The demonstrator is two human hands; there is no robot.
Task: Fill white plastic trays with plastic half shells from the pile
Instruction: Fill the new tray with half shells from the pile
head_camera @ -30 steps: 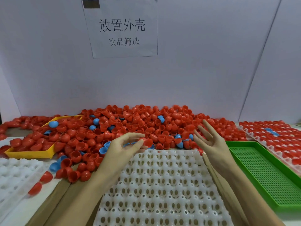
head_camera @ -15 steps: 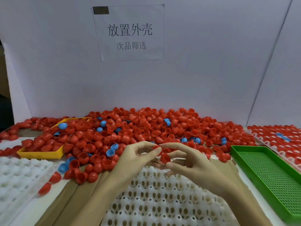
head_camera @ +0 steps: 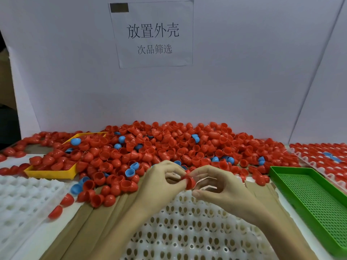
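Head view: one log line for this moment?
hands: left hand and right hand pinch one red half shell | position: above white tray | tray: empty | pile: behind

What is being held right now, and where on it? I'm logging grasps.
A red plastic half shell, pinched at its rim between the left hand and the right hand, above the white plastic tray.

Two bare forearms enter from about six o'clock, with no sleeve showing on either up to the picture's edge. The left hand (head_camera: pixel 159 182) and right hand (head_camera: pixel 221 186) wear no gloves, and no rings, watch or bands show. The visible nails are short and unpainted.
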